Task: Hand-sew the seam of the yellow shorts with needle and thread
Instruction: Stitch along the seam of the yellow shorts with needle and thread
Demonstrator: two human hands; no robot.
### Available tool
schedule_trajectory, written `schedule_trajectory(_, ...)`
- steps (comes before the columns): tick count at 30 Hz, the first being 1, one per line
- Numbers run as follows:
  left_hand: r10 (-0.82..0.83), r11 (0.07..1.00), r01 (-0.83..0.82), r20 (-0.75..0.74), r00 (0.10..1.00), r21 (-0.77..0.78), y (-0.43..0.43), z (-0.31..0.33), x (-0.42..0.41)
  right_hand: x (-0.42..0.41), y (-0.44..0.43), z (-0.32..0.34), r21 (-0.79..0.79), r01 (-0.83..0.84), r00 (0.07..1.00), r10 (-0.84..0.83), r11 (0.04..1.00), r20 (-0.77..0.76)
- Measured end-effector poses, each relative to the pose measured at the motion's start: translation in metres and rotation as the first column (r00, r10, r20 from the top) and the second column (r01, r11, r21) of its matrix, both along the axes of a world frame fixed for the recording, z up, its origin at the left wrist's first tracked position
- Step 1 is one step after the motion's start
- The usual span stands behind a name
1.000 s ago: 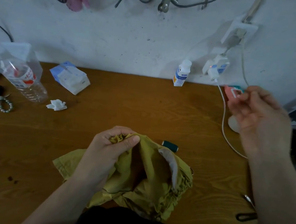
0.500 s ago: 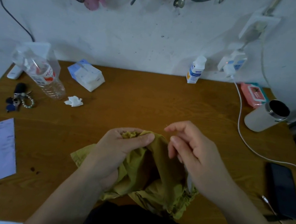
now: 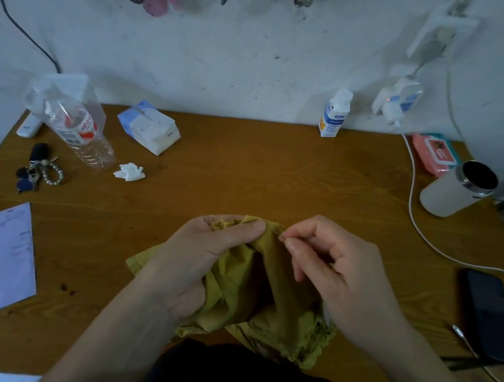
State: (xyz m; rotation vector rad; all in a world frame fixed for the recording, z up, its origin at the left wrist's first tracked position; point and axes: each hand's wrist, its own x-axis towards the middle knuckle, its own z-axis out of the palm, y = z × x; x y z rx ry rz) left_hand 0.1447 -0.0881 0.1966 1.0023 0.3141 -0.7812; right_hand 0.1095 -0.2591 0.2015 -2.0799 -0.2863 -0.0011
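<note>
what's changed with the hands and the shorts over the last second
The right hand came down from out at the right, near the wall, to the bunched top edge of the yellow shorts, fingertips now pinched there. The needle is too small to see. The left hand kept its grip on the fabric throughout.

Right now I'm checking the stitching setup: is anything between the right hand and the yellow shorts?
Nothing visible is. The right hand pinches at the top fold of the yellow shorts, right beside the left hand gripping the bunched fabric. The needle is too small to make out.
</note>
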Motion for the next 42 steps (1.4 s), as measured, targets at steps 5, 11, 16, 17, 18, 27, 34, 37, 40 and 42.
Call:
schedule_trajectory(5,0.0,1.0,0.0,0.0,1.0,0.001,-0.001,0.0,0.0,0.001,-0.001,0.002,-0.007,-0.004,0.999,0.004,1.0,-0.036)
schedule_trajectory(11,0.01,1.0,-0.011,-0.014,1.0,-0.01,-0.003,0.002,0.002,0.003,-0.002,0.002,0.015,-0.01,0.995,0.011,1.0,-0.096)
schedule_trajectory(16,0.013,1.0,-0.013,0.01,1.0,-0.027,-0.003,0.0,0.001,0.005,-0.005,0.0,0.04,-0.001,0.986,0.008,0.999,-0.168)
schedule_trajectory(17,0.011,1.0,-0.011,0.016,1.0,-0.03,-0.003,0.0,0.001,0.005,-0.006,-0.001,0.047,-0.009,0.98,0.018,0.999,-0.196)
schedule_trajectory(18,0.008,1.0,-0.007,0.022,1.0,-0.031,-0.002,0.0,0.001,0.006,-0.007,-0.001,0.049,-0.024,0.974,0.034,0.999,-0.225)
schedule_trajectory(27,0.071,0.952,-0.154,0.299,0.952,0.265,-0.008,0.003,-0.01,0.005,-0.004,0.007,-0.134,0.02,0.995,-0.033,0.991,-0.098)
schedule_trajectory(34,0.068,0.817,-0.344,0.516,0.854,0.463,-0.024,0.001,-0.021,0.0,0.01,0.01,-0.389,0.128,0.992,-0.113,0.912,0.06)
schedule_trajectory(37,0.02,0.825,-0.31,0.523,0.852,0.473,-0.028,0.001,-0.023,0.001,0.014,0.01,-0.44,0.146,0.989,-0.125,0.886,0.076)
schedule_trajectory(40,0.061,0.862,-0.279,0.46,0.886,0.423,-0.026,0.005,-0.019,0.003,0.011,0.011,-0.392,0.127,0.992,-0.12,0.911,0.041)
schedule_trajectory(42,0.09,0.892,-0.253,0.402,0.911,0.374,-0.02,0.006,-0.014,0.006,0.006,0.013,-0.323,0.092,0.995,-0.096,0.942,0.006)
